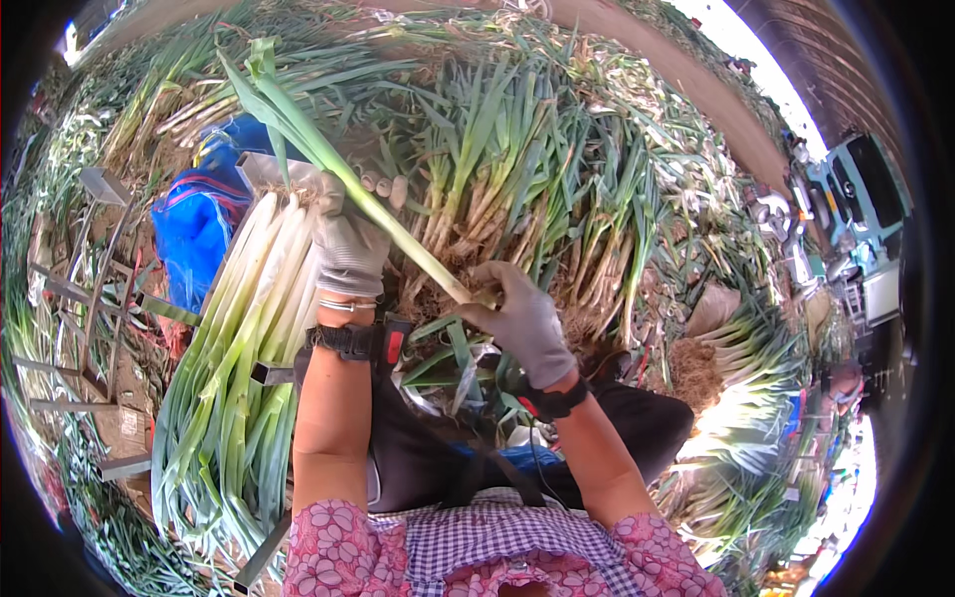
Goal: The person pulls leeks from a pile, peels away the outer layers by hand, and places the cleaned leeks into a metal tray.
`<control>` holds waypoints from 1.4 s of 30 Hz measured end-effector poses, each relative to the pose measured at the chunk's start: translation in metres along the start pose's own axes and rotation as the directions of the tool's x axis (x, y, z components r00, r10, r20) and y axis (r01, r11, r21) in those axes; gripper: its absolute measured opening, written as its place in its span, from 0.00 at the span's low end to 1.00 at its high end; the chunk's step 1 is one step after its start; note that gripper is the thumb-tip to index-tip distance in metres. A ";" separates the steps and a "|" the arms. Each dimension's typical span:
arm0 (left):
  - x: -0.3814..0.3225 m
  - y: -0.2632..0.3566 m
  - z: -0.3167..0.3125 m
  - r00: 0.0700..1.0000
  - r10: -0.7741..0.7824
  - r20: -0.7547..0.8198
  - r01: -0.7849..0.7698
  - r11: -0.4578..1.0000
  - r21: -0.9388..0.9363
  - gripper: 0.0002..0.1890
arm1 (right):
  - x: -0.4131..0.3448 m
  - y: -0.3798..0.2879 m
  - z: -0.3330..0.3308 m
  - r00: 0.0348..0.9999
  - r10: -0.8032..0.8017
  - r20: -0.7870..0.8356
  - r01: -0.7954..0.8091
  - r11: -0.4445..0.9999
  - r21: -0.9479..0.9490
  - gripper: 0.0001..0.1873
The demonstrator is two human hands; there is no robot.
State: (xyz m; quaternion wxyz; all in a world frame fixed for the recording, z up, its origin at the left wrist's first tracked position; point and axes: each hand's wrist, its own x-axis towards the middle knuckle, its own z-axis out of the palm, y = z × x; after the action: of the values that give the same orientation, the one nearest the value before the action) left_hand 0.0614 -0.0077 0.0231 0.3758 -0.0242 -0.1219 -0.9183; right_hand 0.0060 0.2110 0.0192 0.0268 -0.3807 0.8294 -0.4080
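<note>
A single long green onion slants across the view, leaves at the upper left and root end at the lower right. My left hand, in a pale work glove, grips its stalk about midway. My gloved right hand has thumb and fingers closed at its root end, partly hiding the roots. Left of my left forearm lies a bundle of trimmed green onions, white ends away from me, on a metal frame. Beyond my hands is a pile of untrimmed green onions with brown, soil-covered roots.
Blue mesh bags lie left of the bundle. Another metal rack stands farther left. At the right are more white-stemmed green onions. A three-wheeled vehicle is parked at the far right. Loose leaves litter the ground before me.
</note>
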 end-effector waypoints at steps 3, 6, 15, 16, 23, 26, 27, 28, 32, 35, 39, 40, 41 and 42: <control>-0.002 -0.009 0.005 0.990 0.031 0.134 -0.032 0.999 0.007 0.13 | 0.006 -0.002 0.011 0.999 0.040 0.027 -0.043 0.993 0.109 0.22; -0.015 -0.030 0.009 0.976 -0.213 -0.038 0.215 0.937 0.275 0.12 | 0.012 0.000 0.014 0.981 0.170 0.094 -0.189 0.948 0.256 0.27; -0.019 -0.051 -0.013 0.961 -0.275 0.029 0.261 0.936 0.237 0.13 | 0.009 -0.005 0.006 0.982 0.175 0.071 -0.188 0.938 0.292 0.18; -0.019 -0.052 -0.014 0.961 -0.275 0.029 0.261 0.936 0.238 0.13 | 0.010 -0.006 0.003 0.980 0.174 0.096 -0.194 0.944 0.266 0.17; -0.019 -0.055 -0.012 0.968 -0.250 0.012 0.241 0.946 0.219 0.13 | 0.008 0.002 0.007 0.999 -0.031 0.006 0.031 0.999 0.028 0.16; -0.015 -0.056 -0.009 0.972 -0.233 -0.010 0.230 0.948 0.222 0.11 | 0.010 0.002 0.009 0.993 -0.020 -0.116 0.035 0.992 0.123 0.13; -0.015 -0.055 -0.009 0.973 -0.229 -0.027 0.230 0.951 0.209 0.09 | 0.012 0.001 0.007 0.995 -0.049 -0.083 0.054 0.996 0.068 0.13; -0.016 -0.055 -0.009 0.973 -0.228 -0.030 0.229 0.950 0.211 0.09 | 0.013 0.000 0.007 0.996 -0.076 -0.049 0.077 0.997 0.013 0.13; -0.017 -0.055 -0.003 0.976 -0.188 -0.105 0.208 0.952 0.225 0.04 | 0.013 -0.003 0.003 0.995 -0.101 -0.018 0.101 0.995 -0.020 0.12; -0.015 -0.048 0.007 0.966 -0.160 -0.203 0.203 0.955 0.215 0.01 | 0.007 0.002 -0.010 0.995 0.040 -0.096 -0.035 0.998 0.058 0.10; -0.006 -0.028 -0.001 0.985 -0.072 -0.155 0.094 0.986 0.137 0.07 | -0.010 0.059 -0.038 0.951 0.170 -0.258 -0.209 0.969 -0.133 0.09; -0.004 -0.023 -0.005 0.993 -0.078 -0.084 0.085 0.993 0.083 0.06 | -0.016 0.078 -0.051 0.931 0.252 -0.266 -0.301 0.940 -0.162 0.09; -0.004 -0.019 -0.005 0.993 -0.077 -0.084 0.085 0.993 0.084 0.06 | -0.023 0.100 -0.064 0.902 0.332 -0.276 -0.389 0.901 -0.190 0.10; -0.002 -0.021 -0.004 0.995 -0.052 -0.083 0.061 0.993 0.099 0.03 | -0.034 0.126 -0.078 0.882 0.325 -0.341 -0.390 0.910 -0.139 0.10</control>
State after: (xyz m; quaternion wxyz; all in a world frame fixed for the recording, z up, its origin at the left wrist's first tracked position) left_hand 0.0478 0.0072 0.0149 0.3550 0.0352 -0.1537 -0.9215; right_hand -0.0744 0.3314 -0.0257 -0.0679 -0.1520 0.9166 -0.3635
